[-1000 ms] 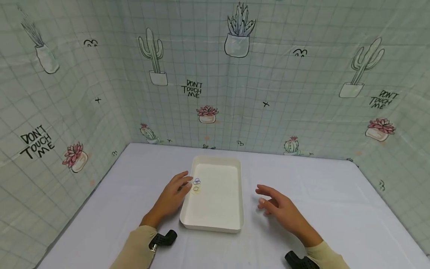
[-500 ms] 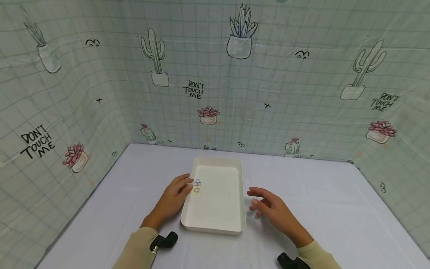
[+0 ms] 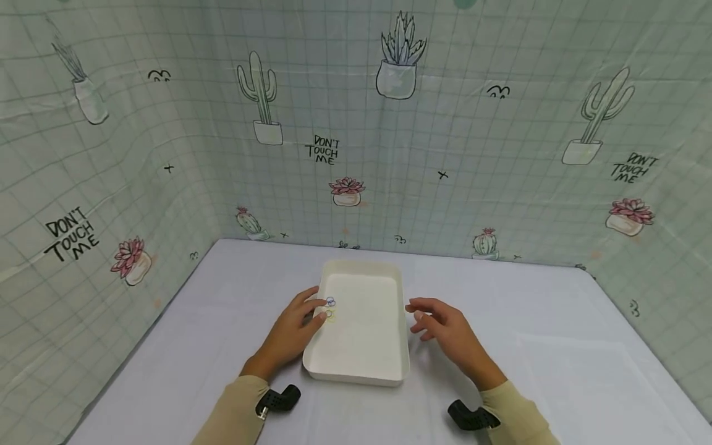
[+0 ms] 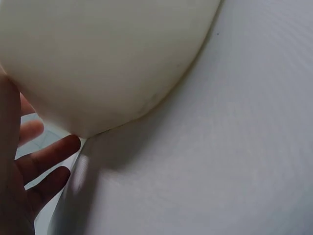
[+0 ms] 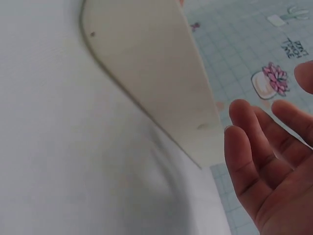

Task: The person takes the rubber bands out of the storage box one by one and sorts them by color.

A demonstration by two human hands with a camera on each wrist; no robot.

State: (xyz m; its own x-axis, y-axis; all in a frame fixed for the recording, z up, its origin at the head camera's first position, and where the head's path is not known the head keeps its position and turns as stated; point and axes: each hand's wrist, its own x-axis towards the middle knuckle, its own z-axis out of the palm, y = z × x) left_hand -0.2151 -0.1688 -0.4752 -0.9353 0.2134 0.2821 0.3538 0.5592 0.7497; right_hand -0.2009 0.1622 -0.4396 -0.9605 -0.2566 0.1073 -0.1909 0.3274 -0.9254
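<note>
On the white table (image 3: 183,346), head view: a cream tray (image 3: 389,371) holds small rings (image 3: 330,308) near its left wall. Left hand (image 3: 289,334) rests against that wall, fingertips reaching the rings; nothing lifted out yet, by appearance. Right hand (image 3: 445,330) hovers just beside the right wall, fingers loosely spread, holding nothing. Left wrist view: relaxed fingers (image 4: 46,156) beside the tray wall (image 4: 107,58). Right wrist view: extended fingers (image 5: 244,152) near the tray (image 5: 151,73).

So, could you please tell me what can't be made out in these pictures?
- Small rings in the tray, head view: too small to count or identify.
- Tray's inside: hidden by its wall in both wrist views.
- Left hand fingertips, head view: touching the rings or not, unclear.
- Right hand: whether it touches the tray is unclear.
</note>
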